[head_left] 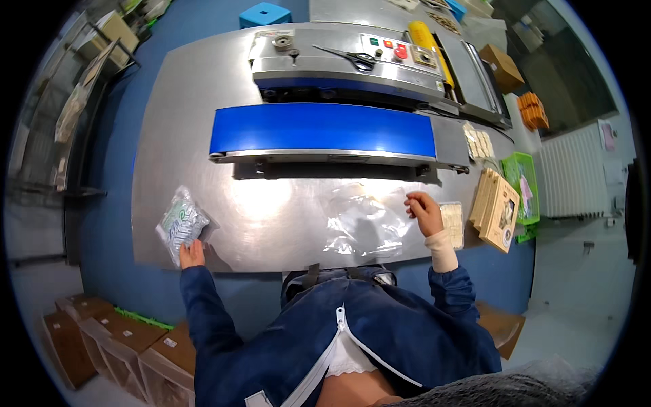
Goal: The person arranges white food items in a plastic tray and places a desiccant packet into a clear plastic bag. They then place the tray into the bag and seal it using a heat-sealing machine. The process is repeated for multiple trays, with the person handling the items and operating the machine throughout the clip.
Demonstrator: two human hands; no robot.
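At the left front of the steel table (163,136), a clear packet with blue-grey contents and green print (180,220) lies near the edge. My left hand (192,254) has its fingers closed on the packet's lower corner. Flat on the table in front of me spreads a clear plastic bag (363,227), shiny and wrinkled. At its right side is my right hand (425,214), its fingers curled at the bag's edge; the exact contact is hard to make out. Just right of that wrist lies a pale block of food in clear wrap (452,224).
A machine with a blue conveyor belt (322,129) crosses the table, with black scissors (352,57) on its housing. Several printed cardboard sleeves (498,210) and a green basket (532,183) stand at right. Another pale wrapped pack (479,142) lies behind. Cardboard boxes (129,329) sit lower left.
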